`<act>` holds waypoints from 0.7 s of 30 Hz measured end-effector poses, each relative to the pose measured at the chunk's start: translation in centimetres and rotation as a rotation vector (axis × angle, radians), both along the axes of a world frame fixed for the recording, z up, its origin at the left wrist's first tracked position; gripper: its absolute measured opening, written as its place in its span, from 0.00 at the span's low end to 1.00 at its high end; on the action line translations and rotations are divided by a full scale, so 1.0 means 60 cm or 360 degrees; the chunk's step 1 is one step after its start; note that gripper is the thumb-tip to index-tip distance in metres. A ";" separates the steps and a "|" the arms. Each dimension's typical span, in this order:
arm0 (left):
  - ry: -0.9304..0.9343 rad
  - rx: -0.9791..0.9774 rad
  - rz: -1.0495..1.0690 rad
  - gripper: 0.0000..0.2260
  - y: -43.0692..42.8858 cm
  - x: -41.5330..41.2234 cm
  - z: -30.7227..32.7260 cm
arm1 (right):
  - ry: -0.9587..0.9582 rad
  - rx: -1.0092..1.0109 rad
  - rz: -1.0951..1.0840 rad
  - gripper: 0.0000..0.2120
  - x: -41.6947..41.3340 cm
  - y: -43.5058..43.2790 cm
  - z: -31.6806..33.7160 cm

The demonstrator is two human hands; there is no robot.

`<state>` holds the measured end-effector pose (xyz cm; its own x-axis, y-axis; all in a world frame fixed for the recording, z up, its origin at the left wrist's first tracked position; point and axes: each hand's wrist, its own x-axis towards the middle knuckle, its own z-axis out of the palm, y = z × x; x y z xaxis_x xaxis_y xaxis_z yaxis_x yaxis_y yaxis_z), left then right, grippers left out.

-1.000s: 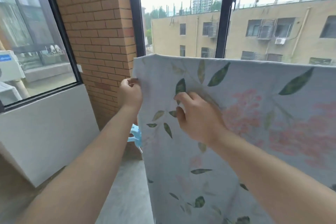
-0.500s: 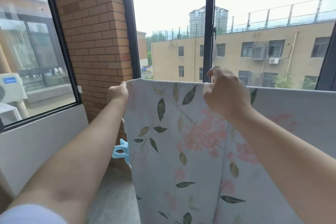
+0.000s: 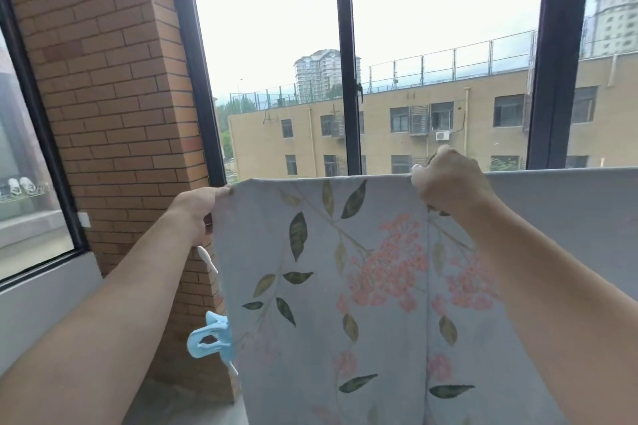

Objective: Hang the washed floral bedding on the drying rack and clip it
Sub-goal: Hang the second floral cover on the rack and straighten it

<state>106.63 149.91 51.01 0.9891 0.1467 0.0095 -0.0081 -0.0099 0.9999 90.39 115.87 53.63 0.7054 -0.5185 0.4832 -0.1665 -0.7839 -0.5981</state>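
Brick pillar (image 3: 114,114) rises left of and beyond the grip of the left hand (image 3: 196,214). Black window mullion (image 3: 347,55) stands beyond, between the two grips; a wider post (image 3: 556,55) stands above and right of the right hand (image 3: 448,185). Beige building (image 3: 379,128) with air-conditioner unit (image 3: 442,135) lies far beyond both grips. Pair of white shoes (image 3: 22,185) far left, behind side window (image 3: 20,107) glass.

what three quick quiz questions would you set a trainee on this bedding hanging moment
1. True or false: the right hand grips the top edge of the floral bedding.
2. Where is the blue clip? A) beside the bedding's left edge, below the left hand; B) in the right hand; C) on the window frame.
3. Fill in: left of the bedding stands a ___ pillar.

Key: 1 true; 2 A; 3 brick.
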 end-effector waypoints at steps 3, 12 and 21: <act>-0.0034 -0.0029 -0.0124 0.06 0.017 0.011 0.002 | -0.0366 0.0576 0.0024 0.09 0.018 0.027 -0.024; -0.0026 -0.0108 -0.0458 0.09 0.064 0.034 0.010 | -0.0237 0.0571 -0.0266 0.06 0.030 0.081 -0.014; 0.0035 -0.0257 -0.0564 0.06 0.084 0.041 0.000 | -0.0599 0.0982 -0.0020 0.07 0.067 0.152 0.040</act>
<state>109.08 154.93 51.00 0.9785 -0.2063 -0.0074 0.0386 0.1474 0.9883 94.39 125.01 56.02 0.5411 -0.7823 0.3087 0.1311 -0.2841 -0.9498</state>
